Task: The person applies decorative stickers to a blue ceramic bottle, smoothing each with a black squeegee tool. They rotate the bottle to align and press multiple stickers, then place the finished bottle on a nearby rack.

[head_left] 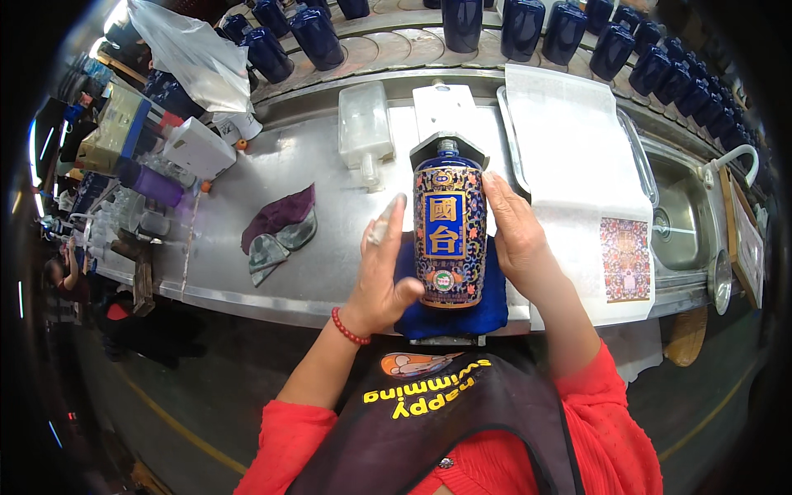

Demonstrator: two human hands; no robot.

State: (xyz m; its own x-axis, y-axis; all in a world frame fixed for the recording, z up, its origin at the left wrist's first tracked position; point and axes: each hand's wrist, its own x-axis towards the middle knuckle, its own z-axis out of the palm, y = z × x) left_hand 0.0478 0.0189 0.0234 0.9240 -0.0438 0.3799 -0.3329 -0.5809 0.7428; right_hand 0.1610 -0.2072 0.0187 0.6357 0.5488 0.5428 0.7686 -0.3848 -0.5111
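Note:
A dark blue bottle [446, 285] with a colourful floral label and gold writing lies face up, neck pointing away from me, on a blue cloth [493, 289]. My left hand [381, 268] is beside its left side, fingers stretched out; the thumb tip reaches the bottle's lower left edge. Something pale is wrapped around one finger. Along the bottle's right side, my right hand [513, 227] lies with its fingers extended flat against the edge. Behind the neck sits an angular holder [474, 148]. To the right, one printed floral decal [624, 260] rests on white paper sheets [569, 140].
A clear empty bottle [363, 124] lies on the metal table [318, 161]. Left of it is a purple and grey cloth [280, 231]. Several blue bottles [316, 40] stand on a curved conveyor [384, 49] at the back. A sink [681, 206] is at the right.

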